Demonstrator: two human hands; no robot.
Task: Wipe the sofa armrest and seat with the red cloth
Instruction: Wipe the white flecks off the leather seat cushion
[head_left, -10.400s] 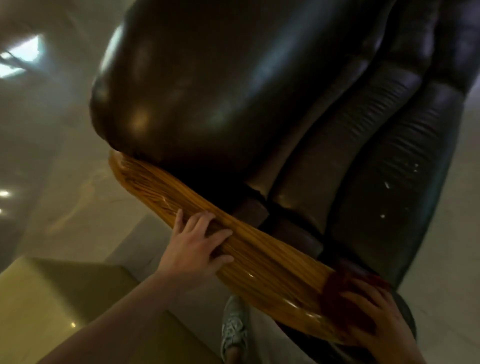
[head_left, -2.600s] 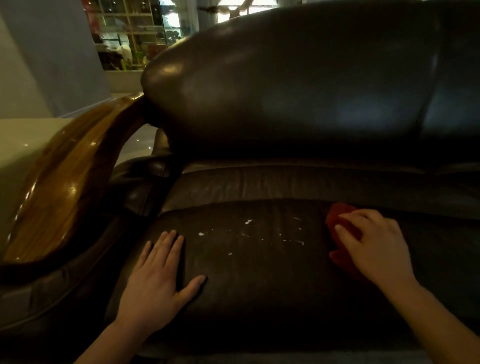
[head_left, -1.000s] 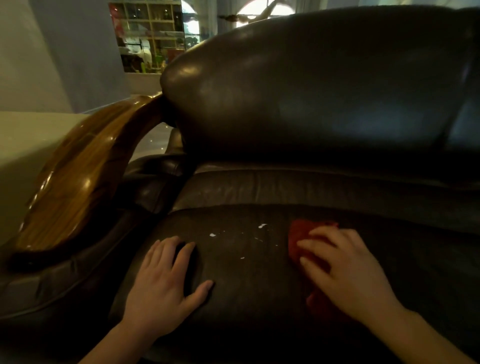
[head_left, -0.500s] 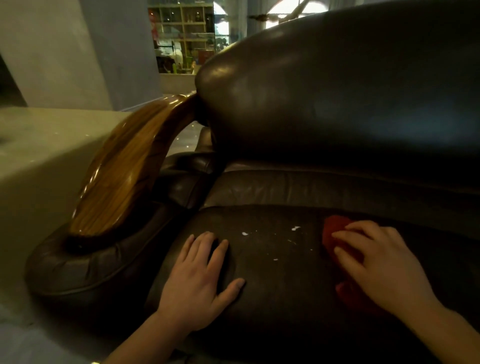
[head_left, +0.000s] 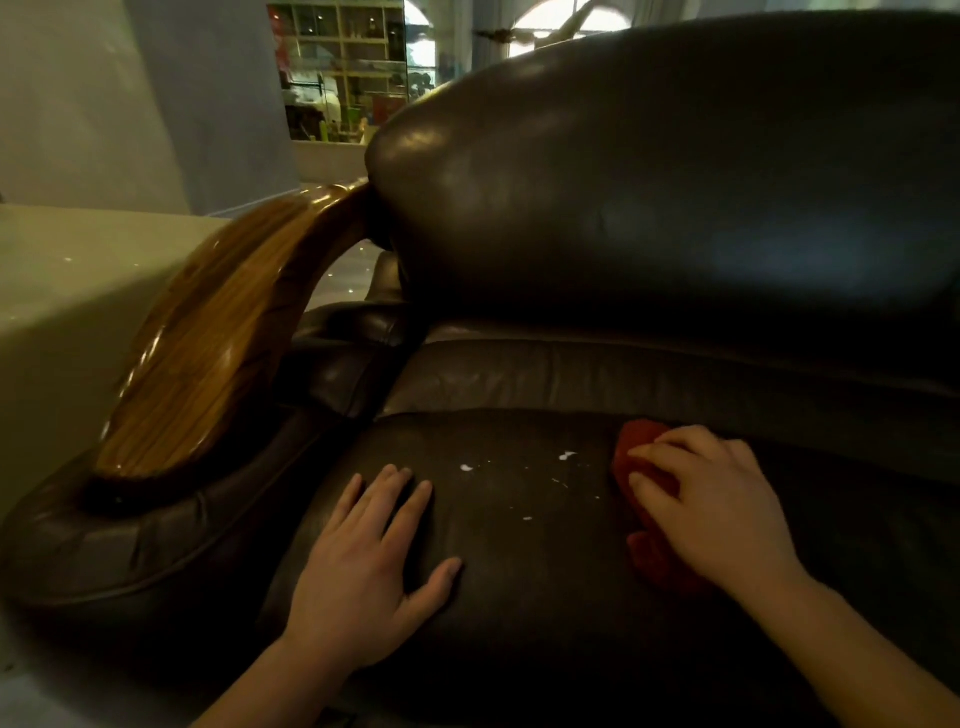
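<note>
A dark leather sofa fills the view, with its seat cushion (head_left: 519, 545) in front of me. White flecks (head_left: 566, 457) dot the middle of the seat. My right hand (head_left: 711, 509) presses the red cloth (head_left: 644, 551) flat onto the seat on the right; most of the cloth is hidden under my palm. My left hand (head_left: 369, 561) lies flat on the seat's left part with fingers spread, holding nothing. The curved wooden armrest (head_left: 218, 353) rises at the left above a padded leather arm (head_left: 130, 540).
The sofa's tall backrest (head_left: 649, 171) stands behind the seat. A pale low block (head_left: 62, 291) sits left of the armrest. Far back, a lit shelf unit (head_left: 343, 73) and a grey wall (head_left: 218, 93) are visible.
Over the last second my right hand slid the red cloth rightward across the seat, away from the flecks. My left hand stays planted on the seat. Earlier, the cloth was on the wooden armrest.
</note>
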